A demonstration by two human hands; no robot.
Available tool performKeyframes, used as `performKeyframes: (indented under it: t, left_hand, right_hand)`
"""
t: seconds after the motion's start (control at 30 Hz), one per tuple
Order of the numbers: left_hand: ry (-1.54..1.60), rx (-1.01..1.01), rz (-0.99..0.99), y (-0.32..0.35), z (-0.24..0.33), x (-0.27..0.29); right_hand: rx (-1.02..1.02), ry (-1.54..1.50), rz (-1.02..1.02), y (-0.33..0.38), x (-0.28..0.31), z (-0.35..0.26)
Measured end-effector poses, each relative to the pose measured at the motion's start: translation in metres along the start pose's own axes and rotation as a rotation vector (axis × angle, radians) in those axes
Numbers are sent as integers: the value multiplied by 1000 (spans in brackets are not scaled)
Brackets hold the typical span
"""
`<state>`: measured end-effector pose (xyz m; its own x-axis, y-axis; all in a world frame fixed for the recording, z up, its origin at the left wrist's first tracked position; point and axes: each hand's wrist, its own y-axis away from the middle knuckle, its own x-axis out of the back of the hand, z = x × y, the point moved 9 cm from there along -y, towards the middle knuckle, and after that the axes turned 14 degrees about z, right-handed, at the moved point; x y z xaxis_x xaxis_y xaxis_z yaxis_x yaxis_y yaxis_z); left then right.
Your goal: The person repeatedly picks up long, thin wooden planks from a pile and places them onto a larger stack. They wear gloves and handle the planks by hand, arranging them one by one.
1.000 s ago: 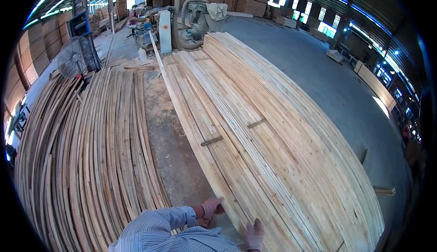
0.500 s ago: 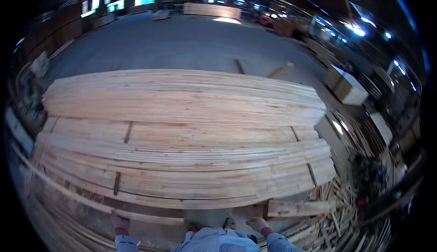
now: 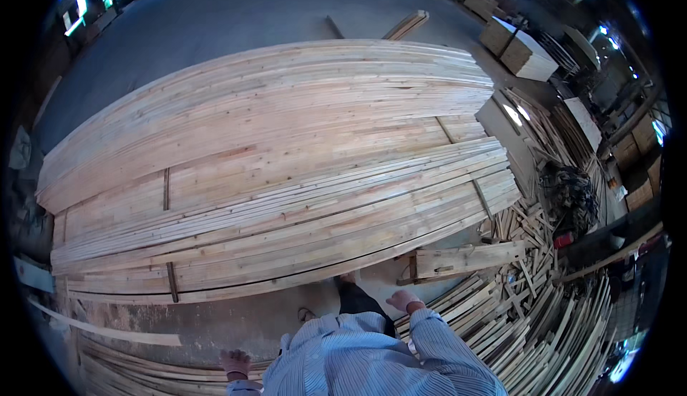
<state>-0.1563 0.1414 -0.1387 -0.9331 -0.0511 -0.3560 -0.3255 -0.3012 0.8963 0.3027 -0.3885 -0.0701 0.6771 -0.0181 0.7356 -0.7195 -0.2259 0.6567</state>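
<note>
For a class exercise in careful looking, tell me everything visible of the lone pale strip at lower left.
The lone pale strip is long and narrow, apparently bare wood, with a blunt right end. It slants down rightward from the picture's left, its curve perhaps the lens's. It shows between the board stack and the lower strips, apart from the left hand. What supports it is unclear.

Loose brd now ends L of L hand.

The left hand is near, its fingers a little spread. The right hand is farther out, well apart from it, fingers loosely curled.
</note>
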Motion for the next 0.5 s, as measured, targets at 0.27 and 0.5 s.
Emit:
performKeyframes:
  t: [0.27, 0.5]
  left_hand:
    - [-66, -8, 384, 72, -105, -29]
    - [-60, 14, 336, 129, -171, -89]
  right_hand:
    - [237, 154, 96, -186, 88, -58]
    - [304, 260, 316, -291, 207, -150]
